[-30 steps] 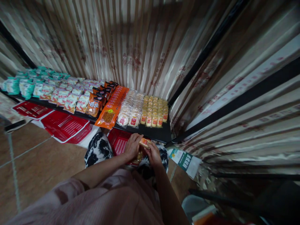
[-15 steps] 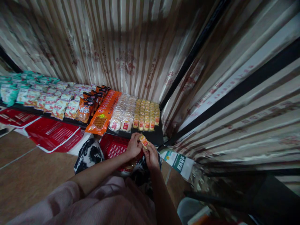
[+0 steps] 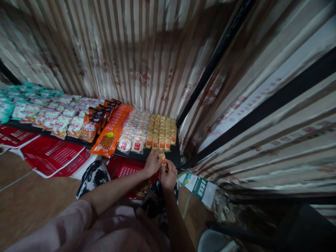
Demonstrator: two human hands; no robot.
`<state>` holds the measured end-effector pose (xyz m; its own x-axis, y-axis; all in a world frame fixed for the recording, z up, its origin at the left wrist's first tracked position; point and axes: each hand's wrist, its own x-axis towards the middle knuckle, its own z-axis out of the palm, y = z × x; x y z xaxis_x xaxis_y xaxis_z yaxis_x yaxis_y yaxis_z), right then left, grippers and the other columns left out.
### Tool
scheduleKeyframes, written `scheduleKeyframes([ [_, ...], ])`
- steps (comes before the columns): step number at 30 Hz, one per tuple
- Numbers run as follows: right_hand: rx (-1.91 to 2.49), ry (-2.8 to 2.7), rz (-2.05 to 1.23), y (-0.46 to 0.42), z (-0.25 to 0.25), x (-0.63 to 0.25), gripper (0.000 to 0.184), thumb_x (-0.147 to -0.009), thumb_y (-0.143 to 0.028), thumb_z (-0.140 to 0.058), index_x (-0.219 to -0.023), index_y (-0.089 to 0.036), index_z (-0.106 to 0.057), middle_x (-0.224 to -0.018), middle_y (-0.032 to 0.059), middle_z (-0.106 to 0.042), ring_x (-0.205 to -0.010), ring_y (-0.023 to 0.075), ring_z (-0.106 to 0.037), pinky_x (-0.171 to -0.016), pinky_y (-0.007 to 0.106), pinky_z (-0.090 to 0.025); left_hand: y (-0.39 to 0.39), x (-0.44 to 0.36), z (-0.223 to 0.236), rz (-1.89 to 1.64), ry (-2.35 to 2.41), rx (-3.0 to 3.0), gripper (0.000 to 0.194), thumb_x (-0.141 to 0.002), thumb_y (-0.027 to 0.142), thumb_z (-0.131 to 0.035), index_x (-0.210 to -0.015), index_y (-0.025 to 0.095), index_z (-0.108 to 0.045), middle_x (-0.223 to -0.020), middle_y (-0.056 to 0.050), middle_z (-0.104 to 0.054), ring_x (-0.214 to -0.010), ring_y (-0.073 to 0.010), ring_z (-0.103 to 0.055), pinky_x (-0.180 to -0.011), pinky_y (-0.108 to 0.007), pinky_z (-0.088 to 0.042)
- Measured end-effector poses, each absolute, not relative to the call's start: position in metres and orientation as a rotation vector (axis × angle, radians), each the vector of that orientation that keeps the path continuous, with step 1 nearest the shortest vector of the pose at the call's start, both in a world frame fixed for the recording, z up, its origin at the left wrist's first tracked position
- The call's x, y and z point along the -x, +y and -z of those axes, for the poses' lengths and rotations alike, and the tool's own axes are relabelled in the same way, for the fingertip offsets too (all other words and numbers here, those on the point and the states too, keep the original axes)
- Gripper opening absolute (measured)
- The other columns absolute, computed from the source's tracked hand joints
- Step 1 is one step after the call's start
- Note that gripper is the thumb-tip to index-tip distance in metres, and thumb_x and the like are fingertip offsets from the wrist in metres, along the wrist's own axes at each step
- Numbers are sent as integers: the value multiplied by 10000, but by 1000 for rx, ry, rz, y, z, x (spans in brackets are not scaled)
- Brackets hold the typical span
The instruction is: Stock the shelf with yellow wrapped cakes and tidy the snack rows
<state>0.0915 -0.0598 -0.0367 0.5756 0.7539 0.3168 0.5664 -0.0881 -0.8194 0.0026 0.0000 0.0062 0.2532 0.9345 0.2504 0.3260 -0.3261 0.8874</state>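
Yellow packet [image 3: 163, 160], small and orange-labelled, lies just below the centre of the frame, held in the fingertips of both hands. The left hand [image 3: 152, 163] closes narrowly on its left side; the right hand [image 3: 169, 175] grips its lower right part. Directly above, on a black shelf [image 3: 173, 153], stand rows of similar yellow packets [image 3: 161, 134]. Leftward along the shelf follow clear-wrapped round white items [image 3: 131, 140], a flat orange bag [image 3: 107, 138], orange-and-black bags [image 3: 90, 127], white packets [image 3: 61, 125] and, at the left edge, teal packets [image 3: 6, 109]. Red baskets [image 3: 54, 155] sit below the shelf, left and centre. A striped curtain [image 3: 141, 42] fills the upper frame.
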Motion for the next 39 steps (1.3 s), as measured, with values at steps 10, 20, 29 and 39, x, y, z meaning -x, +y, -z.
scheduleKeyframes([
  [10, 1919, -1257, -103, -46, 20, -100, 547, -876, -466, -333, -1280, -127, -479, -1114, 160, -559, -860, 227, -567, -757, 349, -459, 11, -21, -11, -953, 1044, -2052, 342, -822, 115, -495, -1147, 208, -548, -1103, -55, -557, -1034, -173, -548, -938, -321, -464],
  [20, 1921, -1046, -51, -13, 21, -115, 593, -885, -446, -324, -1345, -78, -392, -1130, 206, -511, -962, 270, -538, -837, 386, -430, 36, -17, 0, -901, 1022, -2532, 498, -815, 66, -410, -1296, 168, -491, -1422, -69, -421, -1396, -250, -181, -1111, -490, -264],
  [29, 1957, -1048, -1, 14, 17, -128, 533, -868, -288, -283, -1293, -13, -450, -1143, 256, -503, -1041, 310, -514, -855, 417, -424, 52, -23, 19, -662, 903, -2882, 508, -864, 194, -439, -1367, 129, -418, -1507, -70, -285, -1429, -267, 0, -1133, -522, -138],
  [39, 1933, -1121, 10, 18, 17, -140, 585, -880, -502, -361, -1243, -65, -500, -1101, 211, -560, -919, 261, -561, -816, 380, -446, 59, -22, 28, -644, 889, -2907, 577, -859, 219, -424, -1422, 132, -334, -1531, -52, -217, -1428, -272, 20, -1140, -518, -65],
])
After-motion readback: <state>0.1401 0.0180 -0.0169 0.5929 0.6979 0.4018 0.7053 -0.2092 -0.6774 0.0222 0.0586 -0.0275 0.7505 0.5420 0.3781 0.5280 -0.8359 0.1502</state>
